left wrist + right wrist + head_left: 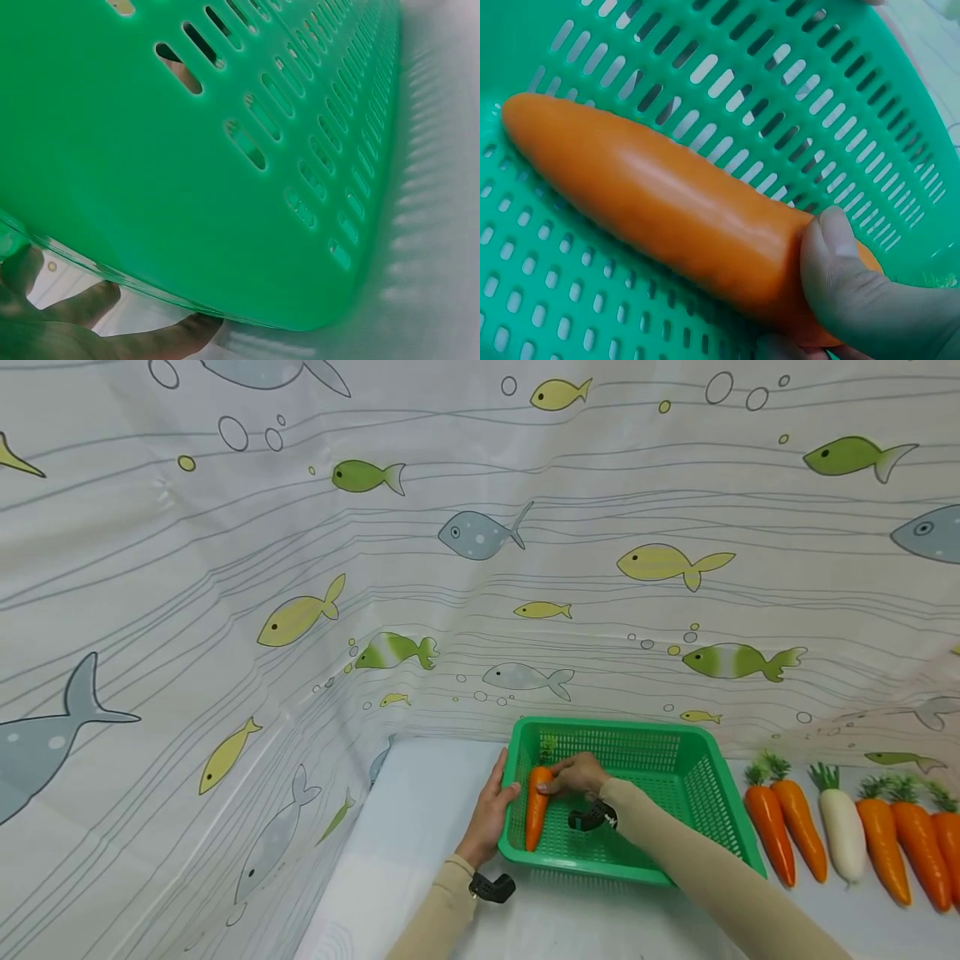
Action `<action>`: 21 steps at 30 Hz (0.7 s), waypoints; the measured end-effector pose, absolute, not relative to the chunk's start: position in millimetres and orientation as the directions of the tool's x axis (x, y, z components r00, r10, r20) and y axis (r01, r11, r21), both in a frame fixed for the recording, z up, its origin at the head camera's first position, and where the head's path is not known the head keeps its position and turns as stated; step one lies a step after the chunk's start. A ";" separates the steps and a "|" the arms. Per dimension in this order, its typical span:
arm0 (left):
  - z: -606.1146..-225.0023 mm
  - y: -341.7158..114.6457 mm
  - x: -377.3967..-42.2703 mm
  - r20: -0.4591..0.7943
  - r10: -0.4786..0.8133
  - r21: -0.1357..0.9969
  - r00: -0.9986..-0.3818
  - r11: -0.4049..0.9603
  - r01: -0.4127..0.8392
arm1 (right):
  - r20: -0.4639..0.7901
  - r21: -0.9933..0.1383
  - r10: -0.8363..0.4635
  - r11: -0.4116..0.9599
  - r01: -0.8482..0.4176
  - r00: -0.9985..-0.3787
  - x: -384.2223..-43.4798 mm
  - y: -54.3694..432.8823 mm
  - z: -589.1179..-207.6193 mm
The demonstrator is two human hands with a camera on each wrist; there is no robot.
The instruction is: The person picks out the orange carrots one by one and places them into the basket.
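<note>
A green plastic basket (600,865) with slotted walls stands on the white table. My left hand (489,814) holds its left rim, thumb over the edge and fingers along the outside; in the left wrist view the fingertips (199,322) meet the rim below the outer wall. Inside the basket my right hand (577,774) grips an orange carrot (536,822) near its leafy end. Lengthwise against the left wall, the carrot points its narrow tip toward me. The right wrist view shows the thumb (832,247) pressed on the thick end of the carrot (652,184).
Right of the basket lie several more carrots (770,827) and a white radish (842,831) in a row, leaves to the back. A fish-patterned curtain (585,660) hangs behind and to the left. Bare white table (420,802) shows left of the basket.
</note>
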State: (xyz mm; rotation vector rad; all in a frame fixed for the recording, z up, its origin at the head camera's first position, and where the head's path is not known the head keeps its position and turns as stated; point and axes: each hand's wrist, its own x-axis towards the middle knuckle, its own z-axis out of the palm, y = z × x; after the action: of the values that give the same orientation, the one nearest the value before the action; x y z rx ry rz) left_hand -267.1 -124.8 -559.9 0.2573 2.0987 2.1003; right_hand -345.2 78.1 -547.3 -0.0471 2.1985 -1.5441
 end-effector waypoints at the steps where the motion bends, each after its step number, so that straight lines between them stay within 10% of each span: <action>1: -559.7 -124.7 -267.2 0.009 0.233 1.000 -0.972 -0.002 0.008 | -0.338 -0.900 -0.277 0.374 0.223 -0.900 -345.3 78.1 -547.1; 21: -559.3 -124.2 -266.0 0.012 0.239 1.000 -0.971 -0.017 0.009 | -0.286 -0.882 -0.289 0.453 0.133 -0.914 -342.3 80.8 -545.5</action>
State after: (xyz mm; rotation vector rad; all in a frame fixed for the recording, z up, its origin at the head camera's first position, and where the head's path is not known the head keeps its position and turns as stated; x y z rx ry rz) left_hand -266.0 -124.2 -559.3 0.2654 2.0810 2.1146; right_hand -342.3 80.8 -545.5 -0.1314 2.3117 -1.4545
